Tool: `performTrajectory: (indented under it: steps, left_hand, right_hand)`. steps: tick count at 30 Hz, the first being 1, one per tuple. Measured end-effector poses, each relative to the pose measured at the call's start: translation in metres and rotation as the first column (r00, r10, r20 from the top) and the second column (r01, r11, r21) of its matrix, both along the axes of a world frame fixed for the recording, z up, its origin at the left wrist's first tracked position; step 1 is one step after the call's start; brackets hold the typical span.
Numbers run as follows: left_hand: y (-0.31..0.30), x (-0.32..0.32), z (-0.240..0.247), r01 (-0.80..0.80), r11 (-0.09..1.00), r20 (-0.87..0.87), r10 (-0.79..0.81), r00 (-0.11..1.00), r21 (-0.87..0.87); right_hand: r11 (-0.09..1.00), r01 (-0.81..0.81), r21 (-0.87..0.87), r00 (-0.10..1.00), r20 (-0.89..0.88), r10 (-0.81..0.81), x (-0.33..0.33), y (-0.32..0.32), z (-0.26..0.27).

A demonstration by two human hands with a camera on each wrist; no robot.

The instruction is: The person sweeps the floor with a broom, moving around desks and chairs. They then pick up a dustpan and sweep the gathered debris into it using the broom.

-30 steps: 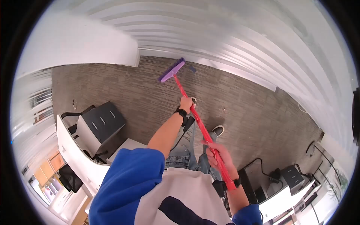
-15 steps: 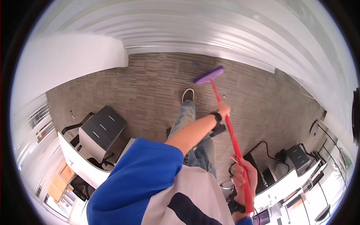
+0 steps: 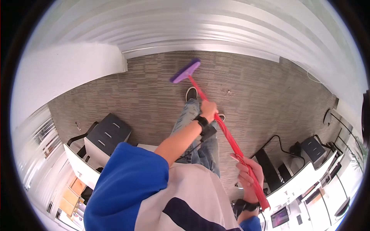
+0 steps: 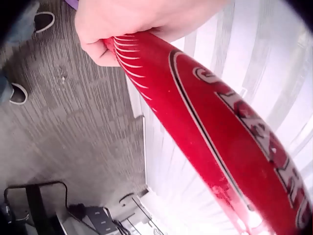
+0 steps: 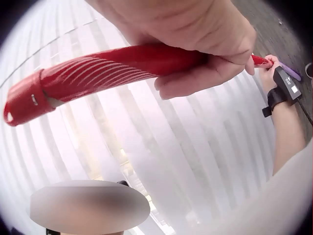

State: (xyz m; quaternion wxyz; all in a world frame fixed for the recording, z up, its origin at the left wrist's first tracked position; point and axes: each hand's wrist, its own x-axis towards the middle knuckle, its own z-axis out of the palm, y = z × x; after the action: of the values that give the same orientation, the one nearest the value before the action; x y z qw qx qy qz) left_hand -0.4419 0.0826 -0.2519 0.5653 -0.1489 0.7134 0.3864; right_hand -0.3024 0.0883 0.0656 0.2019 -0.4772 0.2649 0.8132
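Observation:
A broom with a purple head (image 3: 186, 71) and a long red handle (image 3: 231, 140) slants across the head view, its bristles at the floor. My left hand (image 3: 209, 110) grips the handle low down, nearer the head; the left wrist view shows those fingers (image 4: 100, 51) curled round the red shaft (image 4: 195, 117). Higher up, near the handle's end, my right hand (image 3: 251, 177) holds it. In the right wrist view, the right hand (image 5: 195, 44) wraps the shaft (image 5: 112, 68), whose capped end sticks out to the left.
Small bits (image 3: 229, 92) lie on the striped grey floor (image 3: 154, 92), right of the broom head. A white ribbed wall (image 3: 231, 34) runs beyond. Drawer cabinets (image 3: 109, 133) and desks stand at both sides. My shoe (image 3: 191, 93) is close below the broom head.
The broom head swung right, then back to the left, and has turned. My left hand went with it. The right hand is still near the handle's end, further right than a second ago.

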Motion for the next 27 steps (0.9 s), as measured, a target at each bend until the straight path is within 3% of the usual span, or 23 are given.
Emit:
performTrajectory:
  steps: [2,5,8,10,12,14,16,18,20,22,24,25,26,27]
  left_hand:
    - [-0.004,-0.037,0.005,-0.002,0.999,0.024,0.003,1.000,-0.049]
    - [-0.017,-0.069,-0.037,-0.051,0.996,0.009,0.052,0.999,-0.079]
    - [0.001,-0.075,-0.025,-0.035,0.984,-0.079,0.022,0.997,-0.172]
    - [0.001,-0.065,-0.037,-0.026,0.984,-0.042,0.019,0.999,-0.176]
    - [0.007,-0.050,-0.041,0.034,0.993,-0.002,-0.035,0.999,-0.111]
    - [0.020,-0.034,-0.027,0.018,0.992,-0.048,-0.024,0.999,-0.124]
    - [0.025,-0.023,-0.020,0.194,0.970,-0.003,-0.196,0.981,-0.144]
    - [0.004,-0.004,-0.060,0.151,0.985,0.038,-0.149,0.988,-0.085]
    - [-0.010,0.022,-0.087,0.515,0.853,-0.179,-0.522,0.834,-0.087]
    - [0.003,0.046,-0.033,0.327,0.945,-0.099,-0.323,0.941,0.023]
    - [-0.011,0.080,-0.042,0.529,0.848,-0.121,-0.526,0.842,-0.009]
    - [-0.032,0.106,-0.071,0.345,0.917,0.119,-0.372,0.920,0.202]
    - [-0.051,0.128,-0.092,0.097,0.933,0.381,-0.235,0.894,0.346]
    - [-0.045,0.139,-0.067,0.099,0.932,0.386,-0.240,0.891,0.350]
  right_hand:
    - [1.000,-0.003,-0.025,0.998,-0.064,0.001,-0.007,-0.002,-0.028]
    - [0.997,-0.031,-0.070,0.991,-0.134,0.021,-0.022,0.003,-0.064]
    - [0.994,-0.004,-0.108,0.985,-0.171,-0.015,-0.023,0.007,-0.079]
    - [0.991,0.039,-0.131,0.978,-0.198,-0.065,-0.018,0.003,-0.082]
    - [0.999,-0.049,-0.016,0.987,-0.152,0.046,-0.010,0.002,-0.081]
    - [1.000,-0.018,-0.004,0.991,-0.134,0.018,-0.004,-0.002,-0.077]
    - [1.000,0.017,0.008,0.993,-0.115,-0.016,0.004,-0.009,-0.073]
    - [0.968,0.235,-0.092,0.963,-0.117,-0.245,0.013,-0.015,-0.070]
    - [0.963,0.255,-0.084,0.962,-0.074,-0.261,0.020,-0.020,-0.058]
    - [0.956,0.281,-0.080,0.959,-0.026,-0.284,0.027,-0.029,-0.039]
    - [0.964,0.254,-0.079,0.963,0.111,-0.244,0.034,-0.038,-0.017]
    - [0.972,0.227,-0.055,0.959,0.184,-0.213,0.033,-0.041,-0.005]
    - [0.971,0.231,-0.053,0.957,0.190,-0.217,0.032,-0.043,0.006]
    - [0.970,0.242,-0.031,0.944,0.240,-0.227,0.032,-0.044,0.017]
